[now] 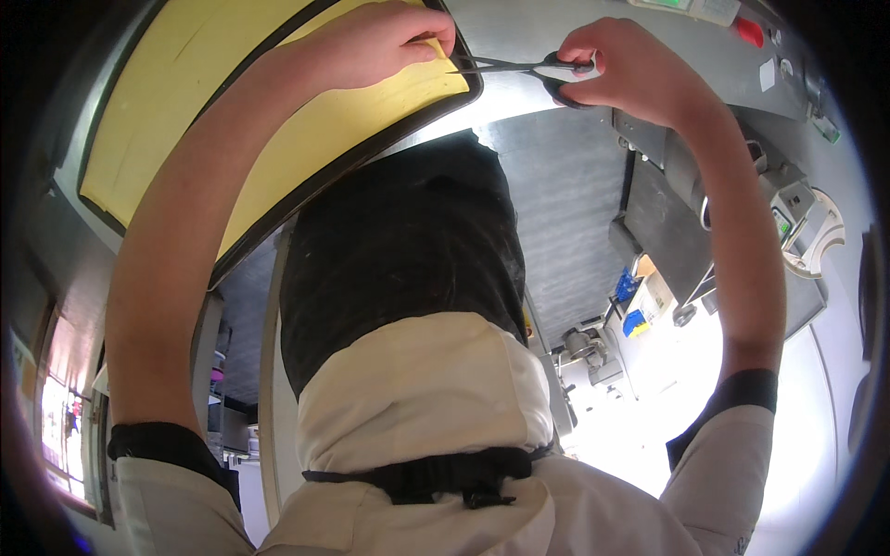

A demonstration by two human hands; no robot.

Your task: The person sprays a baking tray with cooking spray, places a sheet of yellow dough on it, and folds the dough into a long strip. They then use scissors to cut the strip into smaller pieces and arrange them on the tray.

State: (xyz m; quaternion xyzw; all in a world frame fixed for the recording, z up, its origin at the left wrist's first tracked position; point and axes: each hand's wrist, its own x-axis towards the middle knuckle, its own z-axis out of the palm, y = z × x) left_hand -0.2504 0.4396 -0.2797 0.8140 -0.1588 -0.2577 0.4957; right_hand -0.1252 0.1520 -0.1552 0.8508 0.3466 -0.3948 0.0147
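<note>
My left hand (379, 45) pinches a raised flap at the right end of a soft yellow sheet (410, 90), possibly dough or sponge. That sheet lies in a dark-rimmed baking tray (341, 172) on the metal worktop. In my right hand (626, 73) is a pair of black-handled scissors (518, 67), fingers through the loops. The blades are slightly apart and point left at the sheet's edge, just below my left fingertips. Whether they touch the sheet I cannot tell. Beyond my left forearm lies another yellow sheet (160, 104) in a second dark-rimmed tray.
A steel worktop (521, 28) runs along the top. A device with a red part (749, 32) stands at the upper right. Kitchen equipment (793, 208) with a small lit display is beyond my right forearm. A black apron (410, 229) hangs close to the tray's near edge.
</note>
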